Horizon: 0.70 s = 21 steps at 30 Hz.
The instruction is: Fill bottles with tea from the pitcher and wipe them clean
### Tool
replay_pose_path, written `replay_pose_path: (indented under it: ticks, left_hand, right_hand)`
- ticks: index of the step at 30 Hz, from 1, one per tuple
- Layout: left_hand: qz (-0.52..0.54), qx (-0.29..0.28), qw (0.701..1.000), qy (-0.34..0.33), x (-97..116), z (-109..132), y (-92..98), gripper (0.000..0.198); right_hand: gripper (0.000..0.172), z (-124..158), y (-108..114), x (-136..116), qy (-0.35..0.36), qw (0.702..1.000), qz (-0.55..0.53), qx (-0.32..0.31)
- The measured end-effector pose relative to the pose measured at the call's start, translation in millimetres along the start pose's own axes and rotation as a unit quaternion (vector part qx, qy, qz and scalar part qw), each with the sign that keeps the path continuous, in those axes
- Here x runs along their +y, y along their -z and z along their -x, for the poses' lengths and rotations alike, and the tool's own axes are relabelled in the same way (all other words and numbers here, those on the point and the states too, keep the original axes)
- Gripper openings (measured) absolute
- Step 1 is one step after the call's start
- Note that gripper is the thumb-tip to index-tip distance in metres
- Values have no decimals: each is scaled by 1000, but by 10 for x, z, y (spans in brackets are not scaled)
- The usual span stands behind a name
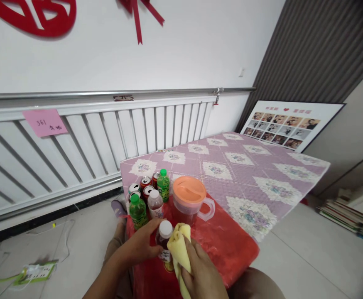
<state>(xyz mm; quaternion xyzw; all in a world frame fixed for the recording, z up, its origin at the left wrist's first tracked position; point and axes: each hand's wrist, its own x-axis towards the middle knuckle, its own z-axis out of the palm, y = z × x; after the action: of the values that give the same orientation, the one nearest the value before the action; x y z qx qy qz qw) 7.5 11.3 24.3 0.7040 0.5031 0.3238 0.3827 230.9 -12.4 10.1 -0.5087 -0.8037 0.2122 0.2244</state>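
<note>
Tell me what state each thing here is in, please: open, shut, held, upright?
Held bottle: white cap on, in the left hand.
Yellow cloth: folded, in the right hand.
Pitcher: orange lid on, upright.
Green-capped bottles: both capped, upright.
Other white-capped bottle: capped, upright.
Drink cans: upright; at least one looks open.
Pink note: stuck to the radiator.
Photo board: propped at a slant.
Power strip: lying on the floor.

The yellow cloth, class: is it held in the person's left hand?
No, the right hand holds the yellow cloth, while the left hand grips the nearer white-capped bottle.
</note>
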Motion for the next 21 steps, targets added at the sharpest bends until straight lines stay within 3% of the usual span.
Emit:
replay_pose_path:
  ticks: [3, 9, 13, 17, 21]
  left_hand:
    - [-7, 38, 999, 6, 16, 21, -133, 64]
    - [-49, 179, 981, 52, -10, 134, -453, 49]
    - [-69, 214, 969, 103, 4, 153, -562, 49]
    - [-83, 173, 976, 103, 9, 145, -434, 47]
    - [-35, 21, 998, 42, -9, 90, -70, 64]
  right_hand:
    - [61, 20, 4, 4, 1, 1000, 13, 6]
    - [62, 71, -48, -32, 2, 999, 44, 0]
    - [64, 85, -86, -39, 0, 997, 65, -32]
    - [64, 75, -54, -24, 1, 999, 48, -14]
    - [67, 51, -20, -5, 17, 999, 29, -9]
